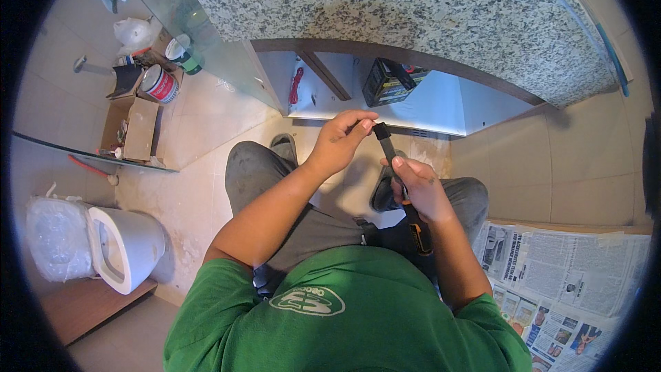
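Observation:
My right hand (420,186) is wrapped around a chisel-like tool with a black and orange handle (418,231). The tool's flat grey blade (389,149) points up and away, and its far end wears a black cap (381,131). Thumb and forefinger of my left hand (339,141) are pinched together at the cap's left corner. Whether they grip the cap or something small beside it cannot be made out. Both hands are held above my knees, in front of an open cabinet (447,107) under a granite countertop (385,7).
A black box (389,83) and a red cord bundle (296,86) lie inside the cabinet. To the left are a glass panel (206,48), a paint can (160,84), a cardboard box (141,129) and a white toilet (141,251). Newspapers (585,269) cover the right side.

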{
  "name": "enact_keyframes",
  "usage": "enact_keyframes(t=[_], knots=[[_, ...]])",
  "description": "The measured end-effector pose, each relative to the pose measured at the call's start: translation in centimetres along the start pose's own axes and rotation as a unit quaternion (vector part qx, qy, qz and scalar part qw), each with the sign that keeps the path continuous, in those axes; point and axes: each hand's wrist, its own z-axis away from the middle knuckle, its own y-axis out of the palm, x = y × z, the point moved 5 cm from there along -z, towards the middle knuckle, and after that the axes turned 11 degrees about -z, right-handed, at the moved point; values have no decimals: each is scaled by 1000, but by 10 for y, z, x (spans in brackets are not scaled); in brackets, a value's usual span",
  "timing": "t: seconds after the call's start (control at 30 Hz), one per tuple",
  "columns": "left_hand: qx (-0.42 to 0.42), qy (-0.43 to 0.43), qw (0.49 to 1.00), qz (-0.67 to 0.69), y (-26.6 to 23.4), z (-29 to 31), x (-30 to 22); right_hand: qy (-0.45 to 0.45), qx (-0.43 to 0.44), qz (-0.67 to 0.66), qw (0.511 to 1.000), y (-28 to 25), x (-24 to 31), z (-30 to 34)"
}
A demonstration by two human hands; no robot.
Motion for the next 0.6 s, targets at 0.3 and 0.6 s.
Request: enact_keyframes(t=[0.3,0.6], knots=[[101,-68,993,12,4,3,-1,49,24,-36,998,11,4,4],[140,-98,982,80,13,5,-2,73,59,-100,991,14,-2,6]])
